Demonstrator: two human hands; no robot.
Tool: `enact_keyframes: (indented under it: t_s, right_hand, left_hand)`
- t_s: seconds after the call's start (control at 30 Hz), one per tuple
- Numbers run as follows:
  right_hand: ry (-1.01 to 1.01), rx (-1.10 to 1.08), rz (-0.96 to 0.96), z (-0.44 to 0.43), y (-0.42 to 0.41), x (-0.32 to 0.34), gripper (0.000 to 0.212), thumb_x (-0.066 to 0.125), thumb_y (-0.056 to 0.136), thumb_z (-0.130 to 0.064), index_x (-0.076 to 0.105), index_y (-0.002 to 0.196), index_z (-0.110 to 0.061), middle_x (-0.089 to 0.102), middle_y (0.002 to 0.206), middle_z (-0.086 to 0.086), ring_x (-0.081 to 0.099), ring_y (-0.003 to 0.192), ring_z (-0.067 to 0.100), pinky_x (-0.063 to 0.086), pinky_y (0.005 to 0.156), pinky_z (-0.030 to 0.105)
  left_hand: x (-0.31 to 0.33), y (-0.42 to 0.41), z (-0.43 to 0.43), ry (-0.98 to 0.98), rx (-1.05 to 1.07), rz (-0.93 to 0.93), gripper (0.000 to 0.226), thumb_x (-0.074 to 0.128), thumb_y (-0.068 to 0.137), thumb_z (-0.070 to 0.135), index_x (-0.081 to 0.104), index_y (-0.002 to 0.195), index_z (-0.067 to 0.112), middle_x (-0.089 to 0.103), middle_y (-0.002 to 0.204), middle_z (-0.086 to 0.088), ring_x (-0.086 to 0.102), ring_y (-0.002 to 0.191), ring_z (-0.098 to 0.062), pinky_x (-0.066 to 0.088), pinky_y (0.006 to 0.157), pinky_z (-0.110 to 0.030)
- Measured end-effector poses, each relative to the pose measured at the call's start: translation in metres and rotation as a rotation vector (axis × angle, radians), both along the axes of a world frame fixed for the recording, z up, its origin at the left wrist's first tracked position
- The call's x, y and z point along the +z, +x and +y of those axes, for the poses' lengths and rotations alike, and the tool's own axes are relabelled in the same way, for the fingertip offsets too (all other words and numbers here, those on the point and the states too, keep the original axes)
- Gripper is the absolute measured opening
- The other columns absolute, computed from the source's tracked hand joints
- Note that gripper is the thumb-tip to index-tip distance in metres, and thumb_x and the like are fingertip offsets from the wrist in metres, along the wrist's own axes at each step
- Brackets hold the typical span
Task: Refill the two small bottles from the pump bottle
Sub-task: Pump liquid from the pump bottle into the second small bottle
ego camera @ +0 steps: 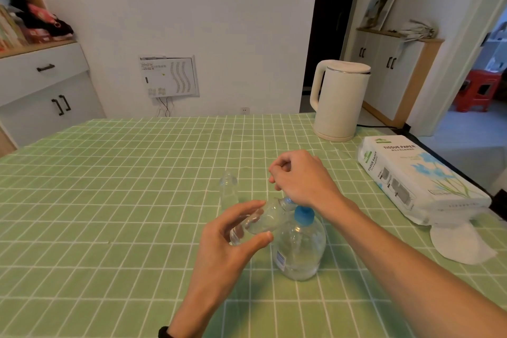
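Note:
A clear pump bottle [300, 247] with a blue collar stands on the green checked tablecloth, near the middle front. My left hand [233, 239] grips a small clear bottle [260, 221], tilted with its mouth up against the pump's blue top. My right hand [299, 177] sits over the pump head with its fingers curled; the pump head itself is hidden under it. A second small clear bottle [228, 189] stands upright on the cloth just beyond my left hand.
A white electric kettle [338, 100] stands at the back right. A pack of tissue paper [417, 178] lies at the right edge, with a loose white tissue [461, 244] in front of it. The table [109, 200] runs left and forward.

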State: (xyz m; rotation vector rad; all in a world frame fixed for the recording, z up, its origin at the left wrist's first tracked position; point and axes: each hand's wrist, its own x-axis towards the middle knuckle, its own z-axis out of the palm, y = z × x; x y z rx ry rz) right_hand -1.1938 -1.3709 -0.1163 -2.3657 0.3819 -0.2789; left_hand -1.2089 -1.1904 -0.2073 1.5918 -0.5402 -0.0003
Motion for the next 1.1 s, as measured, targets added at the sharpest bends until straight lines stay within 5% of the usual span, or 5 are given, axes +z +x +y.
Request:
enact_keyframes:
  t_s: [0.2, 0.67, 0.87, 1.1]
  right_hand:
    - [0.114, -0.004, 0.009, -0.004, 0.002, -0.010, 0.023, 0.058, 0.102, -0.019, 0.076, 0.088, -0.016, 0.080, 0.081, -0.002, 0.078, 0.075, 0.015, 0.066, 0.078, 0.044]
    - [0.073, -0.019, 0.004, -0.002, 0.000, -0.006, 0.021, 0.058, 0.099, -0.022, 0.076, 0.088, -0.018, 0.081, 0.082, 0.001, 0.078, 0.080, 0.025, 0.064, 0.080, 0.052]
    - [0.061, -0.017, -0.014, -0.002, 0.001, -0.004, 0.021, 0.059, 0.098, -0.021, 0.076, 0.087, -0.018, 0.081, 0.082, 0.000, 0.078, 0.081, 0.026, 0.064, 0.080, 0.051]
    - [0.148, -0.020, 0.004, -0.003, 0.000, -0.016, 0.025, 0.058, 0.101, -0.016, 0.077, 0.086, -0.014, 0.081, 0.081, -0.001, 0.078, 0.076, 0.015, 0.066, 0.078, 0.047]
  left_hand:
    - [-0.002, 0.001, 0.000, 0.007, 0.007, -0.012, 0.049, 0.088, 0.067, 0.041, 0.078, 0.115, 0.049, 0.080, 0.118, 0.017, 0.073, 0.116, -0.005, 0.056, 0.097, -0.020]
    - [0.000, -0.001, -0.001, 0.006, 0.010, -0.001, 0.050, 0.088, 0.066, 0.041, 0.078, 0.115, 0.048, 0.080, 0.119, 0.016, 0.073, 0.118, -0.007, 0.054, 0.101, -0.030]
    - [0.001, 0.002, 0.000, 0.030, 0.007, -0.026, 0.050, 0.089, 0.070, 0.027, 0.078, 0.115, 0.047, 0.080, 0.118, 0.015, 0.073, 0.116, -0.007, 0.054, 0.099, -0.025]
    - [-0.007, 0.003, -0.001, 0.030, 0.006, -0.025, 0.050, 0.089, 0.067, 0.035, 0.078, 0.114, 0.047, 0.081, 0.118, 0.015, 0.073, 0.117, -0.007, 0.054, 0.098, -0.016]
